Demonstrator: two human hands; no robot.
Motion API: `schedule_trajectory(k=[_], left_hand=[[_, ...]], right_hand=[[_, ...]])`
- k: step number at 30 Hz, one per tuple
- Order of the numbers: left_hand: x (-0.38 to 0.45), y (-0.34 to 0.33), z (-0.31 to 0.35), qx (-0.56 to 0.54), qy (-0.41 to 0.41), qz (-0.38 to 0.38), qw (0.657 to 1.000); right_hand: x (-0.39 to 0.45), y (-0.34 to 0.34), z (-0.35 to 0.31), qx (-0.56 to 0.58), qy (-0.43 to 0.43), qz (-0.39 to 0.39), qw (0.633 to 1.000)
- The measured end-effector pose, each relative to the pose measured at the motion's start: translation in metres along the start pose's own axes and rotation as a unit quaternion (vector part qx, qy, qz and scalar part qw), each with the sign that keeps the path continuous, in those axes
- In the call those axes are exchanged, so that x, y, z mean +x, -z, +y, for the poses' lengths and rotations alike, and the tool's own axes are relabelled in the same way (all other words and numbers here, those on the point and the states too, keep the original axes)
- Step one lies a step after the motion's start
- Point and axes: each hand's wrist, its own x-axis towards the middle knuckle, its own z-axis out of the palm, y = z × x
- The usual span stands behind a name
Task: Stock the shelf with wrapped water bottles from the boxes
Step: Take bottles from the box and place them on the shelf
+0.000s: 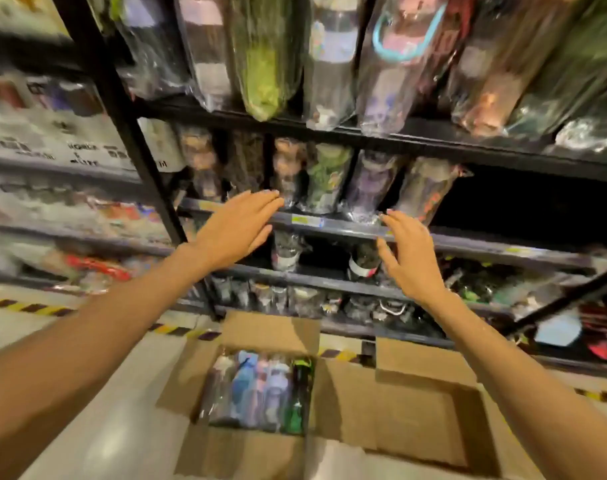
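- left hand (238,226) flat, fingers straight, up at the shelf (333,226) edge, holding nothing
- right hand (411,256) spread, empty too
- wrapped bottles (324,180) on the shelf, more in the box (260,389) below

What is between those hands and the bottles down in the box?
Nothing visible. Both hands, left and right, are open and up at the shelf edge. The wrapped bottles lie uncovered in the open box below.

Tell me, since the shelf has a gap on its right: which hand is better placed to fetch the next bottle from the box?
Probably left. The left hand hangs above the box of wrapped bottles; the right hand is over the empty one.
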Motion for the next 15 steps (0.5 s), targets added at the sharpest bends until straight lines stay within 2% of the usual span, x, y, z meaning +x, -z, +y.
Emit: schedule_trajectory(k=[8, 12, 15], left_hand=[[-0.123, -0.155, 0.032, -0.063, 0.06, -0.157, 0.984], [-0.19, -0.226, 0.043, -0.071, 0.043, -0.161, 0.983], [-0.243, -0.286, 0.048, -0.099, 0.08, -0.209, 0.97]], right_hand=[[-0.111, -0.152, 0.022, 0.013, -0.064, -0.12, 0.991], [-0.15, -0.231, 0.022, 0.038, -0.088, -0.178, 0.979], [-0.176, -0.296, 0.017, 0.048, -0.1, -0.217, 0.97]])
